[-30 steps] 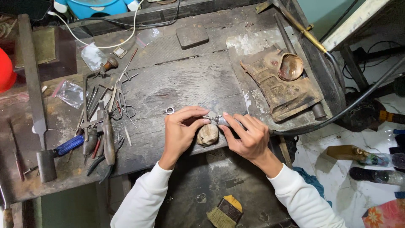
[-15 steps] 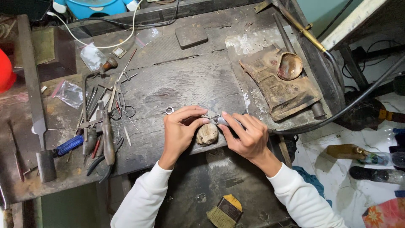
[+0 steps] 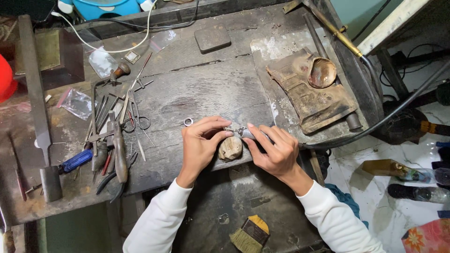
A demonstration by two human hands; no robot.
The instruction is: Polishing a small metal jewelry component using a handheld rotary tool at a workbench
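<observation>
Along the left edge of the worn wooden surface (image 3: 206, 89) lies a long flat file (image 3: 35, 89), and near it a hammer with a blue handle (image 3: 63, 169). A clear plastic bag (image 3: 77, 103) sits just beside them. Further in, a heap of hand tools (image 3: 112, 140) spreads toward the front edge: pliers, small scissors, thin rods and picks, some overlapping. A white cable (image 3: 117, 47) curves across the back left corner. A small metal ring (image 3: 188, 122) lies alone on the surface, just left of the left hand.

The left hand (image 3: 200, 143) is at the front edge near the middle, its fingers curled and pinched on one end of a small silvery metal piece (image 3: 241, 133). Below that piece a rounded wooden peg (image 3: 230, 148) juts out from the front edge, and the left thumb is against it. The right hand (image 3: 276, 150) meets the left over the peg, fingers closed on the other end of the same metal piece; what exactly it is cannot be told.

At the back, a dark flat block (image 3: 212, 37) rests near the back edge. Toward the right edge lies a scorched, stained board (image 3: 309, 93) with a round shallow dish (image 3: 322, 72) on it. A black hose (image 3: 389, 117) runs off past the right edge. Under the front edge, on the floor, lies a brush (image 3: 248, 234).
</observation>
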